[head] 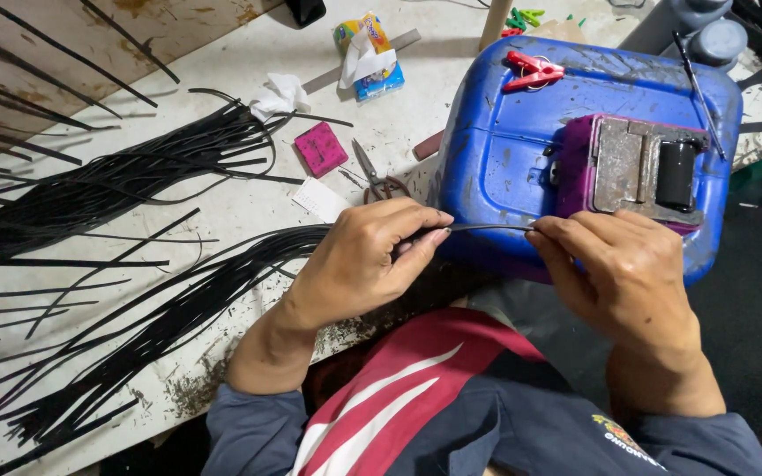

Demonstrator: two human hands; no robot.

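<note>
Head view looks down on a pale, scuffed surface (249, 207). Near its far edge lies a small yellow-and-blue tissue packet (369, 55) with white paper sticking out; nearer the middle sit a flat pink square block (320, 148) and a white rectangular tag (320, 199), with small scissors (379, 179) just beside them. A blue plastic jerrycan (504, 150) lies at the right edge, carrying a red clothespin (528, 70) and a purple block with a metal fitting (641, 167). Bundles of black strips (134, 189) spread across the left side. The left hand (359, 256) and right hand (623, 273) each pinch one thin black strip (487, 228), fingers closed on it, stretched between them in front of the jerrycan.
</note>
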